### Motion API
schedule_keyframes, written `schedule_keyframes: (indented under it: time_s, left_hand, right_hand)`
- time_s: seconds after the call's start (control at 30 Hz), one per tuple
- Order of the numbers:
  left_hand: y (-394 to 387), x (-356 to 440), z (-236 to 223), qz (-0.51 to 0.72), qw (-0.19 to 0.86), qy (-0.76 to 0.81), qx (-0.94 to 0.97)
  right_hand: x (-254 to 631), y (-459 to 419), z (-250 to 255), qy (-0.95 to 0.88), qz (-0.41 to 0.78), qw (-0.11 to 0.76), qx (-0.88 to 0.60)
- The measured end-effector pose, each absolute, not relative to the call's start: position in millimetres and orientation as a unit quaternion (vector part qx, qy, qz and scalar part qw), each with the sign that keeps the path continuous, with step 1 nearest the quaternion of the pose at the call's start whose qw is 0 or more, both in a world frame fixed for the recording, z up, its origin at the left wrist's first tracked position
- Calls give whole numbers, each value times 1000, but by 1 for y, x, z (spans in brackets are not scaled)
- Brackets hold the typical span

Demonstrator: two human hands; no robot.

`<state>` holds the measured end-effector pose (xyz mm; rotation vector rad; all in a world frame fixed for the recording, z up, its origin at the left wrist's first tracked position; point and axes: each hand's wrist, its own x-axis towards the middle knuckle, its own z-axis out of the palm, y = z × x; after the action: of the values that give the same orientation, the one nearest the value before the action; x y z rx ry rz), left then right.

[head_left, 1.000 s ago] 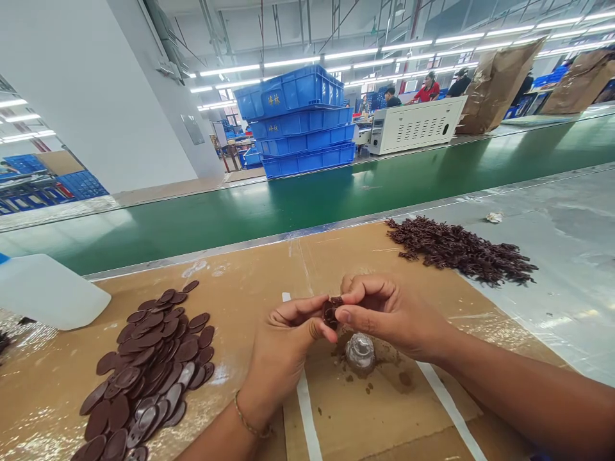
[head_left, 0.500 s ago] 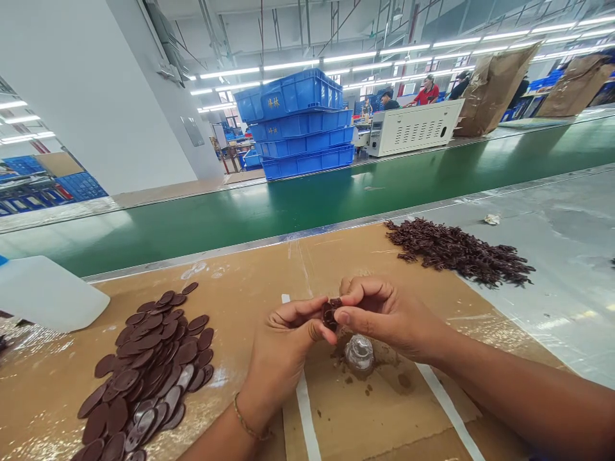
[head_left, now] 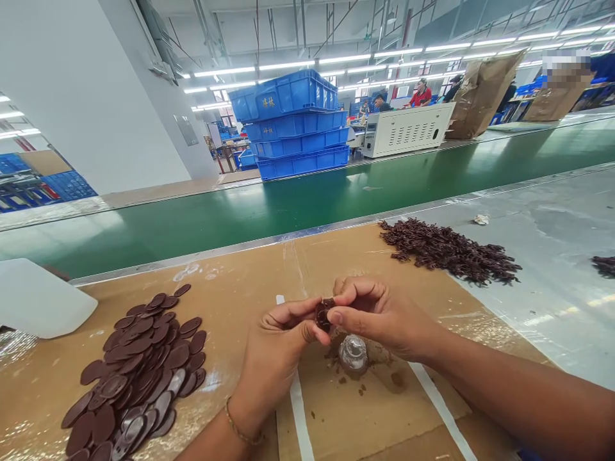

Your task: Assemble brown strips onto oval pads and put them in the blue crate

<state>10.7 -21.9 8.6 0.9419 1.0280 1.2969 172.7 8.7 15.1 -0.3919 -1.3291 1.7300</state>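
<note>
Both my hands meet above the cardboard sheet (head_left: 230, 275), pinching a small dark brown crumpled piece (head_left: 325, 314) between their fingertips. My left hand (head_left: 276, 349) has a thin bracelet at the wrist, and my right hand (head_left: 379, 317) comes in from the right. Just below them stands a small clear glass jar (head_left: 353, 355), with brown crumbs scattered around it. To the left lies a heap of flat oval brown pieces (head_left: 144, 365), some showing shiny grey faces. A pile of dark brown shreds (head_left: 446, 251) lies at the sheet's far right corner.
A white plastic jug (head_left: 41, 298) lies at the left. A green conveyor belt (head_left: 288, 211) runs behind the sheet, with stacked blue crates (head_left: 288, 121) and a white machine (head_left: 406, 131) beyond it. Several people stand far off. Another brown pile (head_left: 604, 266) sits at the right edge.
My view has drifted slightly, shifting the scene left and bringing another brown pile in at the right edge. Both hands keep pinching the same dark piece.
</note>
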Motion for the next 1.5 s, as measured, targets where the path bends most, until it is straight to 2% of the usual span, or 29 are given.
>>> schedule_keyframes:
  time_s: [1.0,1.27,1.5]
  left_hand:
    - [-23,11,9,557,586,425,407]
    - [-23,12,9,558,602,408,399]
    - [-23,13,11,559,616,395,390]
  right_hand:
    - [172,8,13,-535,691,459,-163]
    - [175,8,10,-510,689,462,-228]
    - [175,8,9,-543,682,458,-173]
